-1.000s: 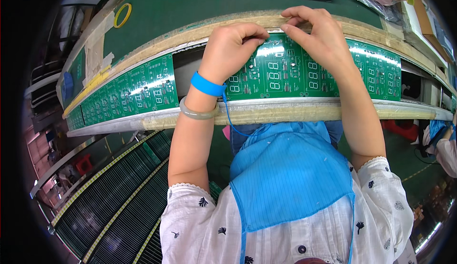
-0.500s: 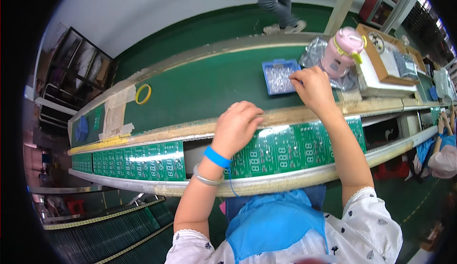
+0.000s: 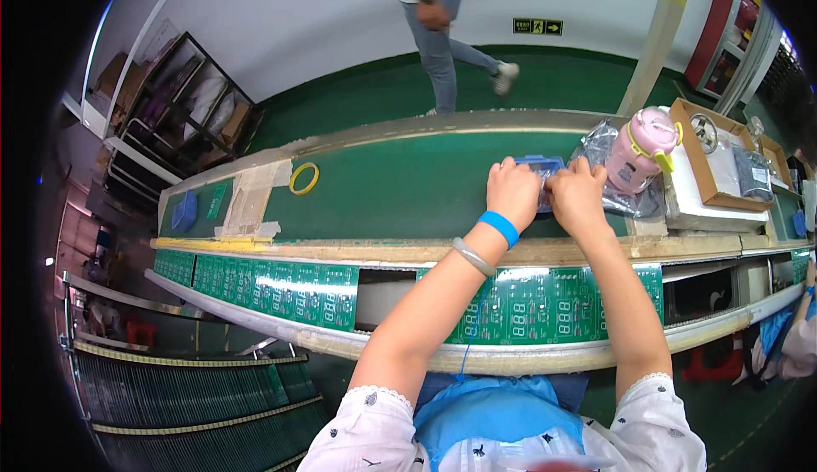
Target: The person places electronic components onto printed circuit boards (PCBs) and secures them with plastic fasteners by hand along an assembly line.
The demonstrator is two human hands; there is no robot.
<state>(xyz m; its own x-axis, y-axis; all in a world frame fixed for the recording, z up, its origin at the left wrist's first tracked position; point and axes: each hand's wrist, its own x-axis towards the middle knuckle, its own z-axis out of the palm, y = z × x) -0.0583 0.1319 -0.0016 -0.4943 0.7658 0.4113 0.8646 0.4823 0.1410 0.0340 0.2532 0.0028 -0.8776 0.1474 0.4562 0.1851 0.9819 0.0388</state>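
Observation:
Both of my hands are at a small blue tray (image 3: 538, 160) on the green bench top, covering most of it. In the half-second-older view the tray holds many small clear or silvery parts. My left hand (image 3: 514, 189), with a blue wrist strap and a pale bangle, lies over the tray's left side, fingers bent together. Over its right side is my right hand (image 3: 580, 198), its fingers curled and pinched toward the left one. What either hand pinches is too small or hidden. Below my forearms, green circuit boards (image 3: 519, 319) with white digit displays lie in the rail track.
A pink bottle (image 3: 644, 150) stands on silvery plastic bags just right of the tray. Further right is a cardboard box (image 3: 713, 170). A yellow tape roll (image 3: 304, 178) and a small blue bin (image 3: 185, 211) are on the left. Behind the bench, a person (image 3: 438, 38) walks.
My left hand has moved up and right from above the boards to the tray beside my right hand. The walking person has moved left, and the view has shifted.

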